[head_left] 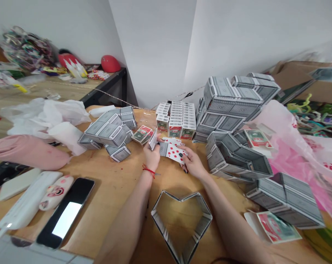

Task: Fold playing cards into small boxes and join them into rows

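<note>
My left hand (pixel 151 157) is closed around a small stack of playing cards (pixel 153 138) held on edge. Between the thumb and fingers of my right hand (pixel 194 164) is a diamond playing card (pixel 174 152), overlapping a grey-backed card (pixel 163 149) beside the left fingers. More red-marked cards (pixel 170 140) show just behind them. Nearer me, between my forearms, stands a heart-shaped frame (pixel 159 225) built from folded cards. A red and green card box (pixel 141 134) lies left of my left hand. How the left fingers meet the grey-backed card is hidden.
Rows of card boxes (pixel 175 119) stand behind my hands. Built card blocks rise at right (pixel 229 97) and left (pixel 107 128). An open card frame (pixel 239 156) sits right of my right hand. A phone (pixel 65 212) and white power strip (pixel 30 200) lie front left.
</note>
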Motion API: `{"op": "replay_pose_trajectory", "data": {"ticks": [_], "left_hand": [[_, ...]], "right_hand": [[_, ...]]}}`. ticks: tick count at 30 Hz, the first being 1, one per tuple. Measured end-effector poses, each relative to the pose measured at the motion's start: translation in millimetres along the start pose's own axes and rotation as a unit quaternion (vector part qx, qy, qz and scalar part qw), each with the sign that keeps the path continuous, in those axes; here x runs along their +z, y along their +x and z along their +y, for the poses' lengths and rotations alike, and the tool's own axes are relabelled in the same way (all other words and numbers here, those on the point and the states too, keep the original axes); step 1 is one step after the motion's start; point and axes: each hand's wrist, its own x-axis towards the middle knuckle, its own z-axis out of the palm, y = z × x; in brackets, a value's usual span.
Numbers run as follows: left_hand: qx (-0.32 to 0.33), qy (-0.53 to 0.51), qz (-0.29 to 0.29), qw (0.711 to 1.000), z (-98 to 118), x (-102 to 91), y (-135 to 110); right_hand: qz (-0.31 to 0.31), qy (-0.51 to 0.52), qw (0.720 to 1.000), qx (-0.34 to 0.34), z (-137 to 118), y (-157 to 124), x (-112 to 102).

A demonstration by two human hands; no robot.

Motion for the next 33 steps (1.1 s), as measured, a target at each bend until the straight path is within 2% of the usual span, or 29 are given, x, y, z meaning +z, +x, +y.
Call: {"op": "replay_pose_trajectory", "data": {"ticks": [17, 24, 29, 33], "left_hand": [[0.014, 0.013, 0.004, 1.000, -2, 0.2, -1], [0.010, 0.007, -0.040, 0.999, 1, 1.0, -3], [-0.021, -0.034, -0.041, 0.998, 2, 3.9, -7], [-0.047, -0.043, -0.036, 0.997, 2, 7.6, -9]], "right_hand": [[-0.022, -0.005, 1.000, -0.008, 1, 0, -5], [-0.031, 0.001, 0.999, -0.003, 3, 0, -5], [-0.045, 0.077, 0.996, 0.019, 1, -1, 1], [-0.007, 0.067, 0.998, 0.011, 3, 0, 5]]}}
